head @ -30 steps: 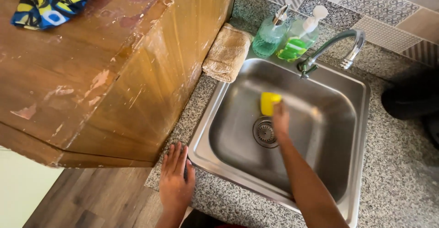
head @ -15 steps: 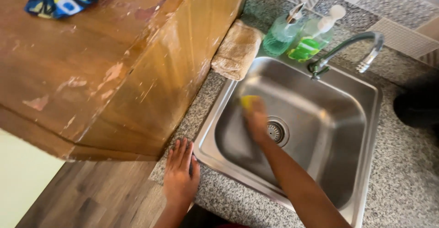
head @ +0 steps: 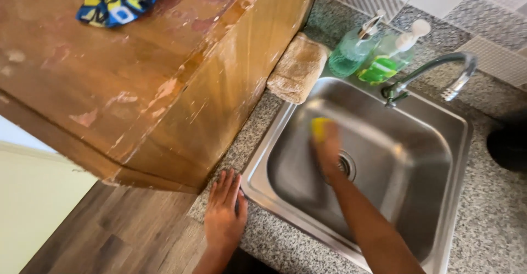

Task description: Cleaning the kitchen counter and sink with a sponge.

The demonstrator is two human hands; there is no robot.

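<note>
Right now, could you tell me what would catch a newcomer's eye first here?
The right hand presses a yellow sponge against the steel sink, blurred by motion. The left hand lies flat on the speckled counter at the sink's near corner. A worn wooden cabinet looms on the left.

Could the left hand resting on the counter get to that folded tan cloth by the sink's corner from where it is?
Probably yes. The left hand lies flat on the speckled counter, and the strip up to the tan cloth looks bare, though narrow between the wooden cabinet and the sink.
</note>
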